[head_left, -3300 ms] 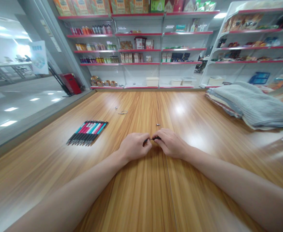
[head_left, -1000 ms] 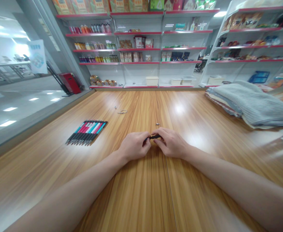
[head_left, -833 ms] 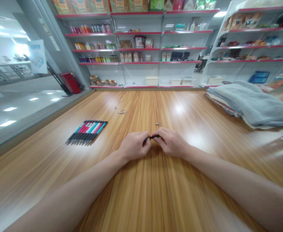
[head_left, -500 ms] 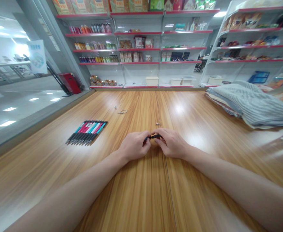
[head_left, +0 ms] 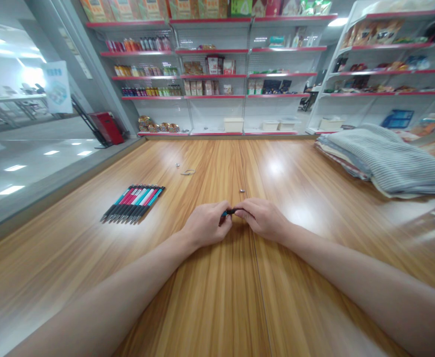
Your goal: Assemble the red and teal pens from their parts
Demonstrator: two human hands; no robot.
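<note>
Between my two hands is a blue and black pen [head_left: 231, 211], held roughly level just above the table. My left hand [head_left: 209, 223] is closed around its blue part. With thumb and fingers pinched, my right hand [head_left: 261, 218] grips the black part from the other side; its end is hidden by the fingers. A small silvery piece [head_left: 242, 191], perhaps a pen tip, lies on the table just beyond my hands. Off to the left, a row of several pens [head_left: 133, 203] in blue, red and white with black grips lies side by side.
On the wooden table [head_left: 217, 297] a thin ring-like loop [head_left: 188, 172] and a tiny shiny bit [head_left: 177, 164] lie farther back. Folded striped cloths [head_left: 396, 158] are piled at the right. Shelves with goods [head_left: 213, 96] stand behind the far edge.
My right hand's fingers have closed in and shifted slightly left along the pen, covering more of its black part. My left hand has stayed almost still.
</note>
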